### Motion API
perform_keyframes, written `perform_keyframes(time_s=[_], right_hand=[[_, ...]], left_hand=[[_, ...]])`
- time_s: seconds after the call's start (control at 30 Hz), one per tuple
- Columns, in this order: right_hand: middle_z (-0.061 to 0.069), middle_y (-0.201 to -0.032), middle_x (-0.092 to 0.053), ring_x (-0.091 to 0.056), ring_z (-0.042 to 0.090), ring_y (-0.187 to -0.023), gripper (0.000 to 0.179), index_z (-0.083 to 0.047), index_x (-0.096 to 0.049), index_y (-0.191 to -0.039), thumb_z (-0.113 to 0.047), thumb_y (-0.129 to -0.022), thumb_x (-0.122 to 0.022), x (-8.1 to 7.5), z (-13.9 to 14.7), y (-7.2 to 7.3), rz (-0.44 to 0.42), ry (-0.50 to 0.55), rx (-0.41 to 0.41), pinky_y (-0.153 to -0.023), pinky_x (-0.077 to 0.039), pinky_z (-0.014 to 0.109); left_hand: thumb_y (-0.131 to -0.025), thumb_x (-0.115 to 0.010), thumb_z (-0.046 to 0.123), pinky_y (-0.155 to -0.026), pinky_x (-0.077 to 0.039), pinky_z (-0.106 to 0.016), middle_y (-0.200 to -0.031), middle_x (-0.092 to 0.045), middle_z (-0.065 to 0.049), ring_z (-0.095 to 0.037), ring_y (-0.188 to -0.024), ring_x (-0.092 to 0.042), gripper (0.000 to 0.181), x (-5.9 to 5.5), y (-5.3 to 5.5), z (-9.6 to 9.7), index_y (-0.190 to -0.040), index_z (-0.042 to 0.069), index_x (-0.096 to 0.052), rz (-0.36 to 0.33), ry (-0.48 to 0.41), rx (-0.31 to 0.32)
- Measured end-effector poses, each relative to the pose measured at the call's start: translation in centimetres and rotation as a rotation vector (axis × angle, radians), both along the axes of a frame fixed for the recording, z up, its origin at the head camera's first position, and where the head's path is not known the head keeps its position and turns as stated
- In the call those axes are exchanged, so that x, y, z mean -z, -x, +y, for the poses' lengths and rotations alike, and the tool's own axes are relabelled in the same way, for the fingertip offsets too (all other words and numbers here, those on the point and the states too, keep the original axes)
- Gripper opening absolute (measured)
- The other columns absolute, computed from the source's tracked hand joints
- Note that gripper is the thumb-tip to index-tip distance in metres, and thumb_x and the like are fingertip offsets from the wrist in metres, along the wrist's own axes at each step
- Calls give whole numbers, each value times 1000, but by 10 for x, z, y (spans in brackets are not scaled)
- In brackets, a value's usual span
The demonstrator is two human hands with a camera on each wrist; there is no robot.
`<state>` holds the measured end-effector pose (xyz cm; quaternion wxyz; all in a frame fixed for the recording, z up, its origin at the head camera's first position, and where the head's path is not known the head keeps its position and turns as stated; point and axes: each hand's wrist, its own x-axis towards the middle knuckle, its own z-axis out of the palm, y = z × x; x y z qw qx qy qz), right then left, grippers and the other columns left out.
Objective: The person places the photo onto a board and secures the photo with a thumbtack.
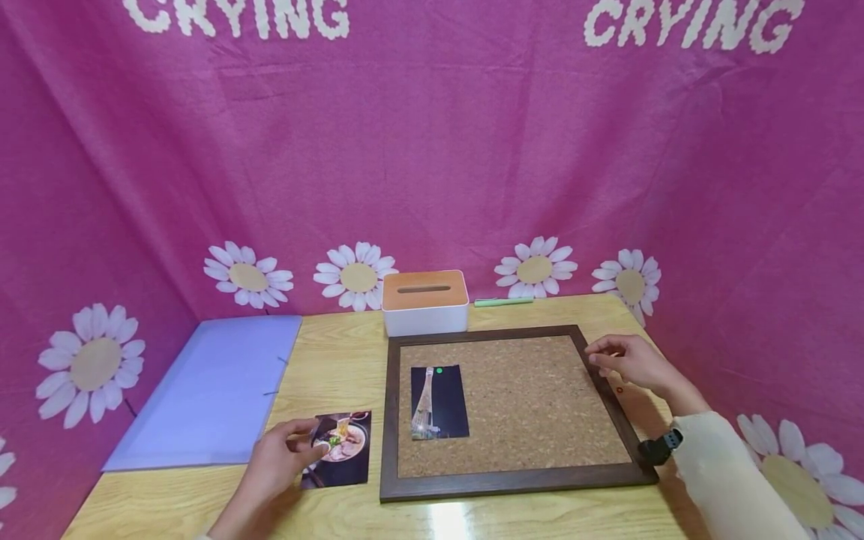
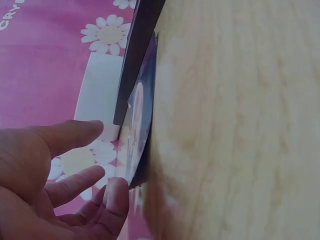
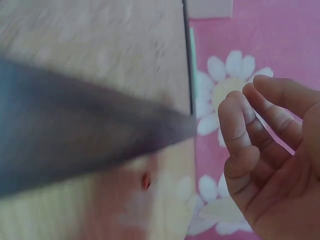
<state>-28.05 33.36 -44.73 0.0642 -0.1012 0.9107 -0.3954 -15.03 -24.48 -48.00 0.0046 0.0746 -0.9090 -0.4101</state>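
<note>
A photo of a bowl of noodles (image 1: 346, 448) lies on the table left of the framed cork board, its near edge slightly lifted in the left wrist view. My left hand (image 1: 280, 454) is at that edge, thumb and fingers apart; whether a fingertip touches the photo I cannot tell. On the left part of the cork board (image 1: 533, 405) lies a photo of a lit tower (image 1: 442, 405), a green round spot near its top. Above the dark frame's right side hovers my right hand (image 1: 628, 360), fingers loosely bent with nothing visible in them. Beneath it is a small red object (image 3: 145, 180).
Behind the board stands a white tissue box (image 1: 425, 321) with a wooden lid. A green pen (image 1: 502, 302) lies beside it by the curtain. The lilac folder (image 1: 209, 390) covers the table's left side. Pink curtain (image 1: 432, 150) surrounds the table's back and sides.
</note>
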Motion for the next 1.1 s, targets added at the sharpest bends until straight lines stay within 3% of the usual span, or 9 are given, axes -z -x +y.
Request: perform_keyframes(time_s=[0.2,0.37,0.73,0.97,1.1], right_hand=[[23,-105,-68,-71,23,-83,30,6,-65,-118,-16,-98,-63,13,19,-5,-31,43,8,-67,-57,34],[19,-100,-71,-72,23,-80,29,5,-65,-118,-18,-99,-62,19,29,-10,-31,11,18,-67,-56,30],[16,-101,-73,-70,18,-78,24,5,-67,-113,-12,-97,-61,30,41,-14,-66,-11,20,-67,-54,28],[12,-95,-69,-61,15,-74,19,6,-66,-110,-4,-96,-58,35,45,-14,-132,7,19,-61,-54,31],[8,-88,-67,-58,15,-72,16,4,-67,-107,-4,-95,-60,39,45,-13,-127,-38,24,-60,-52,30]], left_hand=[[-75,-86,16,-68,-47,-23,-109,-66,-13,-16,-87,-63,52,5,0,0,-123,5,-69,-3,28,7],[-73,-87,14,-69,-41,-25,-102,-62,-11,-16,-84,-55,53,4,1,-1,-122,7,-70,11,87,18],[-63,-90,3,-72,-47,-30,-111,-64,-18,-20,-86,-61,59,8,-2,-1,-118,3,-71,33,148,34],[-64,-88,0,-69,-45,-24,-109,-64,-17,-16,-84,-61,53,7,-1,-2,-115,2,-73,25,130,23],[-66,-86,-3,-66,-45,-21,-100,-67,-12,-15,-82,-61,42,6,0,-2,-106,4,-76,14,100,12]])
